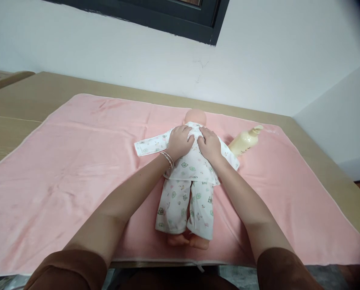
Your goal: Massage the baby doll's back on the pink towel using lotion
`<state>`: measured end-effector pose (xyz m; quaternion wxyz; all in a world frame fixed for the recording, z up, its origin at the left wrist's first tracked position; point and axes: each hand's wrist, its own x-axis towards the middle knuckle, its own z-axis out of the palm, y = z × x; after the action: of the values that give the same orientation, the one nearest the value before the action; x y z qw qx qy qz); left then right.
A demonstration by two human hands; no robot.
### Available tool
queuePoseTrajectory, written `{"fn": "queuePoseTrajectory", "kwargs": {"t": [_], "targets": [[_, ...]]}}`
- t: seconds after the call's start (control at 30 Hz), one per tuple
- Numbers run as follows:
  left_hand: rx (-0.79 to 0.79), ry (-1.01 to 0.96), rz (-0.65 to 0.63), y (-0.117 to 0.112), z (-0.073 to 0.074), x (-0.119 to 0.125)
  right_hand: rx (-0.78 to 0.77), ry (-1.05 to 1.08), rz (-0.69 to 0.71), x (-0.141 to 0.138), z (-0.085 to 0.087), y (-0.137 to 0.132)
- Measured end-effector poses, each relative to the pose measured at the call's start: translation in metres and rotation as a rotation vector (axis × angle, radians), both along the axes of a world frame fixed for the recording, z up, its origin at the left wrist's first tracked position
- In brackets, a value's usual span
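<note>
A baby doll (194,171) in a white printed top and trousers lies on a pink blanket (86,161), its head toward the wall and its feet toward me. No face shows; the smooth head is seen from behind or above. My left hand (180,141), with bracelets at the wrist, rests flat on the left side of the doll's upper body. On the other side lies my right hand (209,143), its fingers spread over the cloth near the shoulder. Both thumbs point inward, a small gap between them. One sleeve (151,146) stretches out to the left.
A cream pump bottle (244,141) lies tilted on the blanket, right of the doll. Beneath the blanket is a wooden table (19,100). Behind it stands a white wall (152,64) with a dark frame (173,18). The table's front edge runs close to my body.
</note>
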<state>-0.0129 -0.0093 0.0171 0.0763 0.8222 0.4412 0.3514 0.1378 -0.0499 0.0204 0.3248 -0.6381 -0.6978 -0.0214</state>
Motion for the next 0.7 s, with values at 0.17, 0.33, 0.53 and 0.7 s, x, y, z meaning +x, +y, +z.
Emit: {"fn": "queuePoseTrajectory", "kwargs": {"t": [0.17, 0.33, 0.53, 0.7], "targets": [[-0.017, 0.007, -0.007, -0.0001, 0.0, -0.0002, -0.004, -0.016, 0.021, 0.0028, -0.0023, 0.0029], [-0.027, 0.013, -0.003, 0.0001, 0.0, -0.0001, -0.008, -0.021, 0.022, 0.0028, -0.0021, 0.0025], [-0.028, 0.004, -0.007, 0.0008, -0.0002, 0.0, -0.006, -0.018, 0.031, 0.0037, -0.0056, 0.0041], [-0.045, -0.017, -0.033, 0.0002, 0.0001, -0.0019, 0.021, 0.001, -0.026, 0.0016, 0.0, -0.0017]]}}
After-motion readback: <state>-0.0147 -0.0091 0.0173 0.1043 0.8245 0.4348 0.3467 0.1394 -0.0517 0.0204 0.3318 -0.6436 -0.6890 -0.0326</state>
